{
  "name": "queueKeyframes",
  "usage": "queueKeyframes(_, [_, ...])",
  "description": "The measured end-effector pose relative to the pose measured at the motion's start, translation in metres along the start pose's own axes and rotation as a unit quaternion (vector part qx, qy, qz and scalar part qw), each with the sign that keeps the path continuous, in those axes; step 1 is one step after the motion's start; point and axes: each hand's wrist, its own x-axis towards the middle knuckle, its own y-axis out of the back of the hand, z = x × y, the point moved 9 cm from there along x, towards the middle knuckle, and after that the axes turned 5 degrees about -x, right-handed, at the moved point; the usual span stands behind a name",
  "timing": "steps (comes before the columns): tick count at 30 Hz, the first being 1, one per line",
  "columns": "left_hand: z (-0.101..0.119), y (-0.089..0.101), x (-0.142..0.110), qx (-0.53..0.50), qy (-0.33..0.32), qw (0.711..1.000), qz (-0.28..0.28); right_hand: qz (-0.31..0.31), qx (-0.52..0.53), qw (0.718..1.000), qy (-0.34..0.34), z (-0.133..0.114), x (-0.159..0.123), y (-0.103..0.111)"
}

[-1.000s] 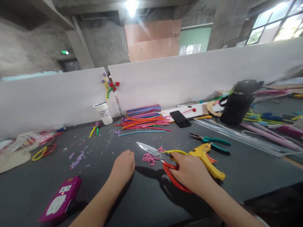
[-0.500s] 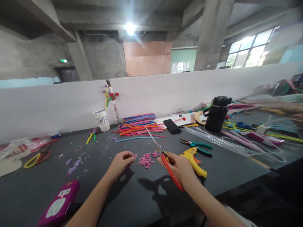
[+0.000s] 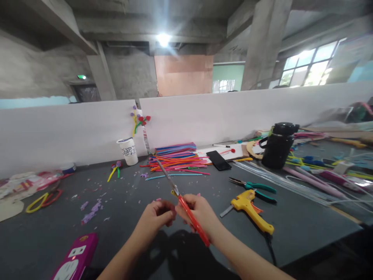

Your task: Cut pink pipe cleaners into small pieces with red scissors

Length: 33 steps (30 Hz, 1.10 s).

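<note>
My right hand (image 3: pixel 201 216) is closed round the red handles of a pair of scissors (image 3: pixel 194 219). Their metal blades look shut and point up and to the left. Close beside it, my left hand (image 3: pixel 157 217) has its fingers curled, the tips almost meeting the right hand's fingers. Whatever is in those fingers is hidden. Small pink pieces (image 3: pixel 159 199) peek out behind the hands, with most of the pile covered. Beyond the blades lie a light blue pipe cleaner (image 3: pixel 175 176) and a heap of colourful pipe cleaners (image 3: pixel 177 159).
Right of my hands lie a yellow glue gun (image 3: pixel 250 208) and green-handled pliers (image 3: pixel 259 188). Behind stand a phone (image 3: pixel 218 160), a black flask (image 3: pixel 279 146) and a white cup (image 3: pixel 128 151). A magenta power strip (image 3: pixel 77 256) and purple scraps (image 3: pixel 91 212) are at left.
My right hand has moved left with the scissors, and my left hand slightly right, so they now nearly touch. The pink pile, visible before, is mostly covered. The view has shifted slightly.
</note>
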Motion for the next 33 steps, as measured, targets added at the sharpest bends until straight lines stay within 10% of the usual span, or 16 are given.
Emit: queueKeyframes(33, [-0.023, 0.007, -0.002, 0.030, 0.032, 0.996, 0.074, 0.045, -0.081, 0.994, 0.050, 0.015, 0.011, -0.005])
